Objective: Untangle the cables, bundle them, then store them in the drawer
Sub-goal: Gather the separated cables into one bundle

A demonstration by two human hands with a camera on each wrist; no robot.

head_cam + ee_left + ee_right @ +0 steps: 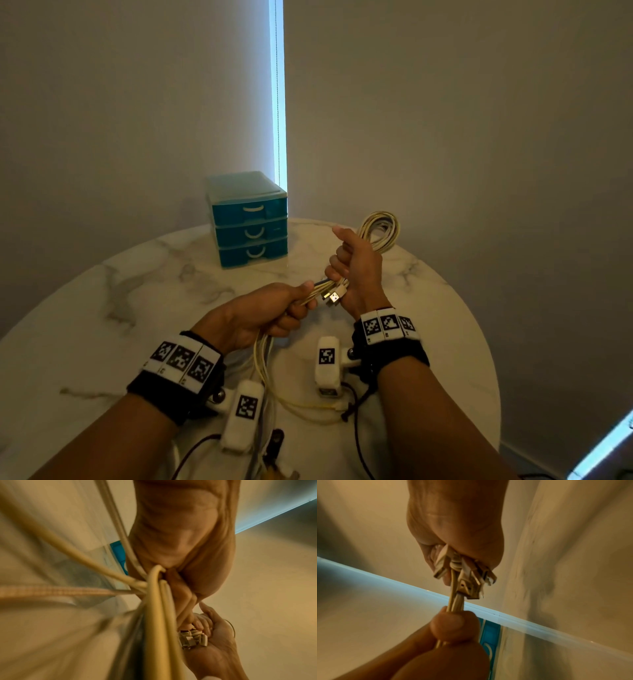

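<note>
- The right hand (358, 270) is gripping the looped cables (380, 229); the left hand (270, 311) is pinching the loose strands.
- They are looking light and floppy; holding near the plugs (334, 296) is seeming wisest.

drawer unit (249, 219): at the back of the desk (137, 308), left of the hands
cables (378, 231): above the desk, right of the drawer unit, between both hands
</note>
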